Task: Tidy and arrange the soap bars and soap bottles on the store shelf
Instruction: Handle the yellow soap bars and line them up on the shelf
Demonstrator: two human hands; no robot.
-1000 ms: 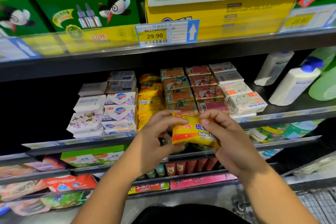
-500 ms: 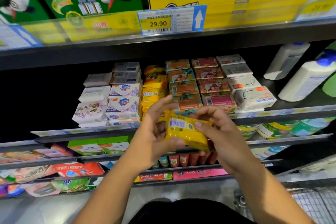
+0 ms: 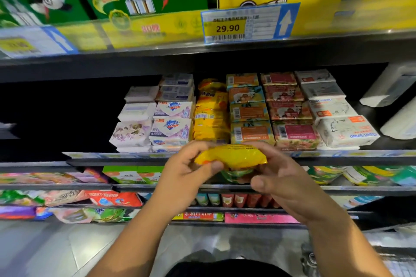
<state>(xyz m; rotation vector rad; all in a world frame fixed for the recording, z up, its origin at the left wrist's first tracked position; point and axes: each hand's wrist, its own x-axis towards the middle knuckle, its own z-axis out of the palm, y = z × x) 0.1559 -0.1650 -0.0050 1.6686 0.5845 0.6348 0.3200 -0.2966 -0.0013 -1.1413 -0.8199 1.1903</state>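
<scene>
Yellow soap bar (image 3: 230, 155): gripped at either end by left hand (image 3: 186, 177) and right hand (image 3: 286, 182), now turned from barcode-up to flat and raised to the shelf lip (image 3: 337, 155), just before the yellow stack (image 3: 210, 112), likely ready for restacking.

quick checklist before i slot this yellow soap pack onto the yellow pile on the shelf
1. Grip: left hand and right hand each hold one end of the yellow soap pack: ok.
2. Target: yellow pile sits between the white-and-blue bars and the orange boxes: ok.
3. Path: the pack is in front of the shelf lip, with nothing between it and the pile: ok.
4. Pile neatness: its packs sit uneven and crumpled: not ok.
5. Room on top of the pile: cannot tell.
6. Label facing forward: cannot tell.
</scene>
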